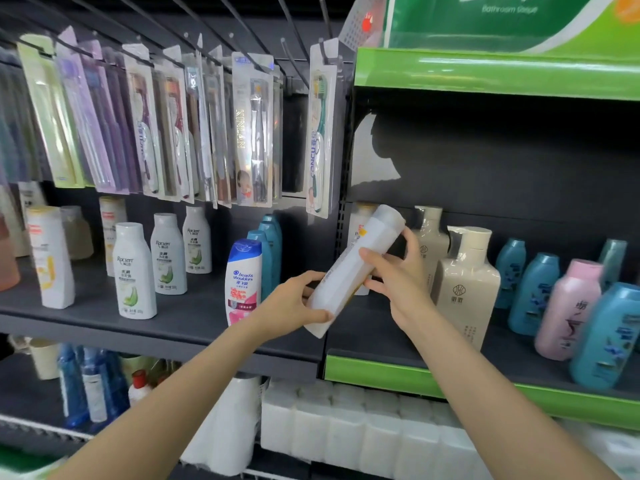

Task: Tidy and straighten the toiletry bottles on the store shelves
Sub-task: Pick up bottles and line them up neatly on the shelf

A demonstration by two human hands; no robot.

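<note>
A: Left to right, status? The Rocierr bottles (pixel 134 271) on the dark shelf (pixel 173 327) stood upright but staggered; the Head & Shoulders bottle (pixel 241 282) leaned.

B: Midway, by my judgement. The left hand (pixel 294 306) gripped the base of the white bottle (pixel 356 268), the right hand (pixel 398 271) curled round its upper body. It was tilted in the air, off the green-edged shelf (pixel 381 374). The blue bottles (pixel 533 292) still needed squaring.

A: Unclear?

B: Its label was blurred and turned away; the far-right bottles were cut off.
</note>
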